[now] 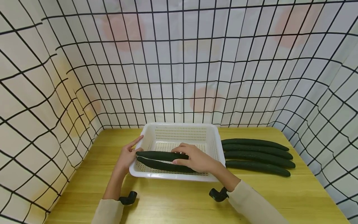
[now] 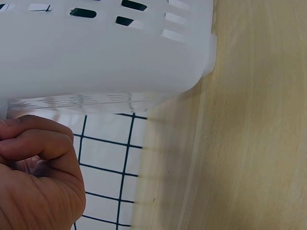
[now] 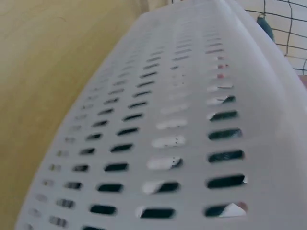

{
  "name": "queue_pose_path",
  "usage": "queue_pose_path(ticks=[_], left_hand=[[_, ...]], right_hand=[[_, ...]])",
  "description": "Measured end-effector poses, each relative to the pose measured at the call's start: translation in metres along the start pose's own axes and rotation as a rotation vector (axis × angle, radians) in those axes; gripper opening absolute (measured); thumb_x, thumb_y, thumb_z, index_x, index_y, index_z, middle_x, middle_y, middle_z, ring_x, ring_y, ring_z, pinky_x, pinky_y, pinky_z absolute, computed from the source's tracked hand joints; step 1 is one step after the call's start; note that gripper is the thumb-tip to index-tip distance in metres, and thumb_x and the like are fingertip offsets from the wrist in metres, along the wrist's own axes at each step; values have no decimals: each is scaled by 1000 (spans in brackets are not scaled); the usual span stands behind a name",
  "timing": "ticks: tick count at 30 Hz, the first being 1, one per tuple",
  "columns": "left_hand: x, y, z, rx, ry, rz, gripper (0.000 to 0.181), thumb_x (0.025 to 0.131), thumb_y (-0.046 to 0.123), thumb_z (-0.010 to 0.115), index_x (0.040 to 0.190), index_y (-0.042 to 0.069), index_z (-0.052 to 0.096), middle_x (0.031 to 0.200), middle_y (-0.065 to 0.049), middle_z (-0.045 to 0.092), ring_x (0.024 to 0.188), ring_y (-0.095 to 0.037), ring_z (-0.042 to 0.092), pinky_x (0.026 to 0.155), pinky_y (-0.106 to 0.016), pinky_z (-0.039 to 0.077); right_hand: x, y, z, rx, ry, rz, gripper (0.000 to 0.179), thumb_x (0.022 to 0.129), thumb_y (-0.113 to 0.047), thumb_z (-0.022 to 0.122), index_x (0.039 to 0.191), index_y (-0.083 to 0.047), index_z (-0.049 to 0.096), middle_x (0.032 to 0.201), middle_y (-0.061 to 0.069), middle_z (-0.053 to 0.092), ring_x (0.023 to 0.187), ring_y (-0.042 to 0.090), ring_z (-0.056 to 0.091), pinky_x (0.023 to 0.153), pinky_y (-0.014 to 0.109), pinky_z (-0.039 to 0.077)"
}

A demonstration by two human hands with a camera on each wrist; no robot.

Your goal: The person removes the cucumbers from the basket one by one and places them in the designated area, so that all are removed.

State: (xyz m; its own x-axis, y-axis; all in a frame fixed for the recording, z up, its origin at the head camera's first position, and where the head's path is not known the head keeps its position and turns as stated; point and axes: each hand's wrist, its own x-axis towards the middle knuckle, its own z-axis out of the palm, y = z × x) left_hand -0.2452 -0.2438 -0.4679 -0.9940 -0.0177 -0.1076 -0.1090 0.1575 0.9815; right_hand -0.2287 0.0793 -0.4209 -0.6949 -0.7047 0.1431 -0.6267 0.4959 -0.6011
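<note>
A white slotted plastic basket (image 1: 179, 125) stands on the table, with two long dark green cucumbers lying crosswise inside. My right hand (image 1: 197, 158) reaches over the front rim and grips the rear cucumber (image 1: 156, 155), thumb on the near side and fingers on the far side. In front of it lies the other cucumber (image 1: 160, 165), its right part under my hand. My left hand (image 1: 127, 157) holds the basket's left rim; its curled fingers (image 2: 43, 139) show in the left wrist view. Through the slots of the basket wall (image 3: 192, 143), dark green shows in the right wrist view.
Several more cucumbers (image 1: 258, 157) lie side by side on the wooden table (image 1: 173, 202), close to the basket's right side. A white cloth with a black grid (image 1: 184, 71) encloses the table at the back and both sides. Each wrist carries a black camera mount (image 1: 129, 198).
</note>
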Motion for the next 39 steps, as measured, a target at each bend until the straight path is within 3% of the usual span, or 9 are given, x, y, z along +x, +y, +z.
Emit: queue_pose_path(ticks=[5,10,13,15,19,24,31,35,39], left_hand=[[0,1,2,6,-1,-1,63,98,10,63,155,32,48,67,0,65,62,-13,63,62,-31,58],[-2,3,3,6,-12,9,60,100,11,61,155,32,48,64,1,60,60,-13,63,63,-32,59],[-2,3,4,8,-8,16,61,99,10,62,154,32,49,77,-9,68,66,-16,67,65,-35,60],[-2,3,4,15,-3,20,63,97,10,63,154,32,49,94,-20,73,72,-20,71,66,-37,61],[-1,2,4,27,6,17,64,96,11,64,155,31,48,125,-31,68,83,-23,73,68,-37,61],[0,2,2,36,-5,0,65,97,10,62,157,27,45,131,-34,62,78,-19,68,66,-33,60],[-1,4,2,62,-13,3,66,97,9,62,158,27,44,150,-30,49,84,-19,65,66,-30,58],[-3,4,1,64,-10,16,65,97,11,63,157,30,45,150,-29,50,89,-20,66,68,-31,59],[-5,5,0,88,-10,19,65,97,12,63,157,30,45,147,-31,51,89,-20,67,68,-32,60]], right_hand=[[-3,-1,-11,-9,56,-16,45,101,-44,63,138,-18,65,130,-3,64,118,15,62,100,40,53],[-10,-4,-27,-31,84,3,46,99,-45,64,137,-19,66,135,-1,63,124,20,61,102,43,53],[-16,-3,-36,-32,114,13,45,98,-44,67,136,-20,67,135,-3,65,124,19,62,101,44,53],[-21,-1,-43,-22,141,15,44,96,-43,69,134,-20,67,134,-4,66,124,19,62,101,44,53],[-35,6,-55,-26,187,26,40,96,-40,71,132,-24,68,132,-7,67,123,17,63,99,43,54],[-56,17,-69,-81,208,47,39,97,-37,70,133,-24,69,131,-6,67,118,16,64,95,42,56],[-89,42,-80,-128,220,123,44,98,-40,68,137,-19,67,138,0,65,128,26,61,96,46,55],[-109,60,-83,-159,258,133,41,98,-38,69,135,-21,67,134,-1,66,122,23,63,92,45,56],[-131,75,-87,-166,277,190,43,97,-39,69,137,-22,66,138,2,64,127,29,61,100,53,53]])
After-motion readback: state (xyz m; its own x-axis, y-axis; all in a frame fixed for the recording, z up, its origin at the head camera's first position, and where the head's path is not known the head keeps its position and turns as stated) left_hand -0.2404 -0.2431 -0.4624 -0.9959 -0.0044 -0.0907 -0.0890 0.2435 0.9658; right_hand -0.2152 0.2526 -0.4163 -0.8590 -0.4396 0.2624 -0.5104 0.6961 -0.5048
